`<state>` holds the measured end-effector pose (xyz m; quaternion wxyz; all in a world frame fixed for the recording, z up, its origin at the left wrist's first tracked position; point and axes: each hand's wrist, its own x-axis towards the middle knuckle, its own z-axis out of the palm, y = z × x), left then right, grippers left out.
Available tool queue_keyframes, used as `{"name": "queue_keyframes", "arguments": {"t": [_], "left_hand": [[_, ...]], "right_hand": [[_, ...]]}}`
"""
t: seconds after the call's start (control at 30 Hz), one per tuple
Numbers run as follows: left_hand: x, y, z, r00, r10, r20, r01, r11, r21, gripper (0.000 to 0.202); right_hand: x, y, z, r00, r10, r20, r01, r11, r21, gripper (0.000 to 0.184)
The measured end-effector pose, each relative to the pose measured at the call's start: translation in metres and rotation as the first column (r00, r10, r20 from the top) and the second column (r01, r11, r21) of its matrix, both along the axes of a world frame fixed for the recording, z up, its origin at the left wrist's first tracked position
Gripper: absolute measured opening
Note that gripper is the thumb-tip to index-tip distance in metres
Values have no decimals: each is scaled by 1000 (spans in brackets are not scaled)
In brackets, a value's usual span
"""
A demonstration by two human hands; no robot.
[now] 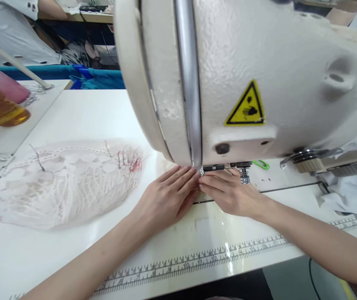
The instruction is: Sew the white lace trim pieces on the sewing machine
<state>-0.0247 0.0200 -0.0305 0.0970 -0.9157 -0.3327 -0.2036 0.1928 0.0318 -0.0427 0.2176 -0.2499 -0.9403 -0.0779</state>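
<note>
My left hand (171, 192) lies with its fingers stretched out side by side, fingertips close under the needle area of a cream sewing machine (244, 54). A bit of pale sheer fabric (163, 163) shows beyond its fingers; most of it is hidden by the hand and machine head. From the other side, my right hand (228, 192) reaches in with extended fingers, its tips almost meeting the left ones beside the black presser bar part (213, 168). Its thumb is out of sight. Whether either hand pinches the fabric underneath cannot be seen.
A heap of white lace (62, 187) with red and dark threads lies left on the white table (100, 112). Thread cones, one amber (1, 106), stand far left. A printed ruler (184, 264) runs along the front edge. Another person's arm (51, 9) shows top left.
</note>
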Motion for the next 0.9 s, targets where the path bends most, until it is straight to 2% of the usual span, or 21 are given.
{"name": "queue_keyframes", "arguments": {"t": [0.27,0.53,0.9], "left_hand": [[4,-2,1,999,40,-13,-39,999,15,31],[8,-4,-2,997,80,-21,-80,997,23,34],[16,-9,0,994,112,-12,-112,994,19,36]], "right_hand": [[1,0,-6,999,-24,-22,25,997,69,28],[2,0,-3,999,-39,-21,41,995,97,31],[6,6,5,991,-135,-14,135,977,162,30]]}}
